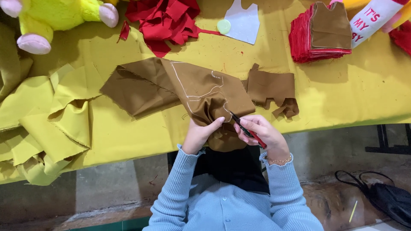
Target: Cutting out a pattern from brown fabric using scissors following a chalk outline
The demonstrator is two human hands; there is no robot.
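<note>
Head view shows the right hand (261,132) closed around red-handled scissors (246,129), blades pointing up-left into brown cloth (188,87). The left hand (200,134) pinches the cloth's lower fold just beside them. The cloth stretches away leftward; blade tips are hidden.

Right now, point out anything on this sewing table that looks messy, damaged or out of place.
The red scraps lie in a loose heap, unlike the neat red stack. The yellow cloth is rumpled and sags off the table edge. The brown offcut has a jagged cut edge. Nothing looks spilled.
</note>
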